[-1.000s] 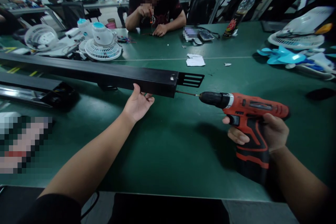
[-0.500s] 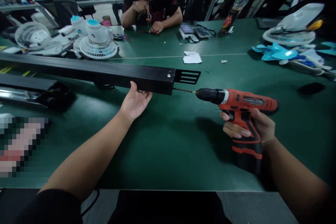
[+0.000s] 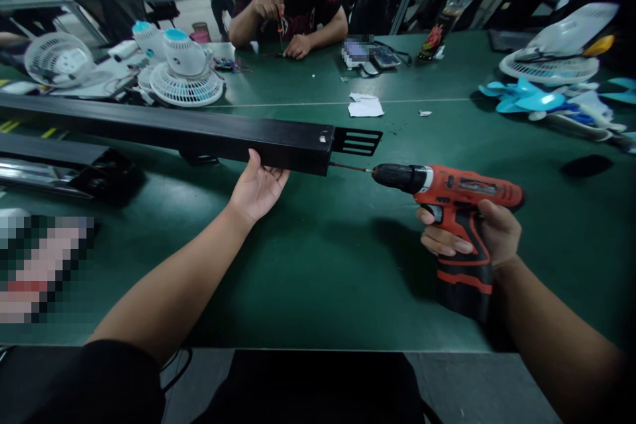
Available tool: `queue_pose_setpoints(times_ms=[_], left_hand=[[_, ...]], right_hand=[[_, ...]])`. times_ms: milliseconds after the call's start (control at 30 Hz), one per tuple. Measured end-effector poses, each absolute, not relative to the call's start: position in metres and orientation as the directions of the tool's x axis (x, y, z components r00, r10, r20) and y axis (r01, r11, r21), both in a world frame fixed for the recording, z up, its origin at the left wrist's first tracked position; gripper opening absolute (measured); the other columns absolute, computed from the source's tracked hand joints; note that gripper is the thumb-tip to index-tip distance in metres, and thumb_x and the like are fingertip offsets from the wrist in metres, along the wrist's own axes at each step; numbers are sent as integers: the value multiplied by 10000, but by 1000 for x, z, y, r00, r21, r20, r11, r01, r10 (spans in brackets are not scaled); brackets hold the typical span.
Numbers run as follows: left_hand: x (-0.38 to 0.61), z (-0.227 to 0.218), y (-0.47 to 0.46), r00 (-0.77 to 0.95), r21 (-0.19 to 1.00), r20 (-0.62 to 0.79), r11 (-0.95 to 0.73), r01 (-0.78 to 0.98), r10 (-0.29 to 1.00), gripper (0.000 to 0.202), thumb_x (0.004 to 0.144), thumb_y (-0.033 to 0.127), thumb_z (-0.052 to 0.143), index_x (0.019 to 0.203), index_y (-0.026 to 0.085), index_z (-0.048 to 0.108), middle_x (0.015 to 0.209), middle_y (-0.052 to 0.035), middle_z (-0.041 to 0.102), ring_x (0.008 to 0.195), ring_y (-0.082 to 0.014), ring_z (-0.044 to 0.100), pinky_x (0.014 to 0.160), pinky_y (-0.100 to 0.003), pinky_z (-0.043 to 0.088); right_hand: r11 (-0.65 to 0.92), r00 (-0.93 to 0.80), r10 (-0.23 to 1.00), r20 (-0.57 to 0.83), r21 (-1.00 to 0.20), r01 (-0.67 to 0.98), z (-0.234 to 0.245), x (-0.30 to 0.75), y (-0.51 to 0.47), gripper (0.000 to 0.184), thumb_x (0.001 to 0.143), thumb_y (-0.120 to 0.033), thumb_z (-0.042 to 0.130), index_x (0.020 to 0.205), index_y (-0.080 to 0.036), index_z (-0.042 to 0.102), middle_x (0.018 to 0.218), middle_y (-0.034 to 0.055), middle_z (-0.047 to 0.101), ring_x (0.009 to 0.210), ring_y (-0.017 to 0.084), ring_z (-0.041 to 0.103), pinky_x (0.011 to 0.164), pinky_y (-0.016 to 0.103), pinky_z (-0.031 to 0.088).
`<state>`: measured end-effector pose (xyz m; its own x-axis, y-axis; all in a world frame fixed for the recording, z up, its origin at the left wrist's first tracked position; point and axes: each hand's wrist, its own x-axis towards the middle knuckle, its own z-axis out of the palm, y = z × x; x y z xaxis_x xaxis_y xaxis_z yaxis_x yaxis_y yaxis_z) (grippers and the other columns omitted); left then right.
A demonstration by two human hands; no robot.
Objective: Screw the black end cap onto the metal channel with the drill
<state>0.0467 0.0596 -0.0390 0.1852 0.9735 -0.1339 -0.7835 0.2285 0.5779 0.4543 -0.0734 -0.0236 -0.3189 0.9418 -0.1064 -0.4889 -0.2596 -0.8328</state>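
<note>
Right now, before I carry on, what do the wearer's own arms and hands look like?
The left hand and right hand are bare: no glove, ring or watch shows. A plain black sleeve covers the left arm to about the elbow, with no marking visible. The right forearm is bare too; any sleeve there is lost in the dark edge.

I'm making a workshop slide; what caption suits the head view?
Left hand holding a black beam near its end, right hand gripping a red-and-black drill, its long bit reaching that end.
</note>
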Motion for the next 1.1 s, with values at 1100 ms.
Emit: queue_pose_setpoints(times_ms=[1100], left_hand=[[49,-34,54,227,521,-192,295,-801,955,436,1247,532,574,1502,232,762,1147,-68,908,1294,-253,879,1295,-393,624]], right_hand=[[-291,-362,924,-123,-840,-457,-36,458,-75,357,961,-548,940,1062,-225,827,969,47,773,444,41,160,415,319,487]])
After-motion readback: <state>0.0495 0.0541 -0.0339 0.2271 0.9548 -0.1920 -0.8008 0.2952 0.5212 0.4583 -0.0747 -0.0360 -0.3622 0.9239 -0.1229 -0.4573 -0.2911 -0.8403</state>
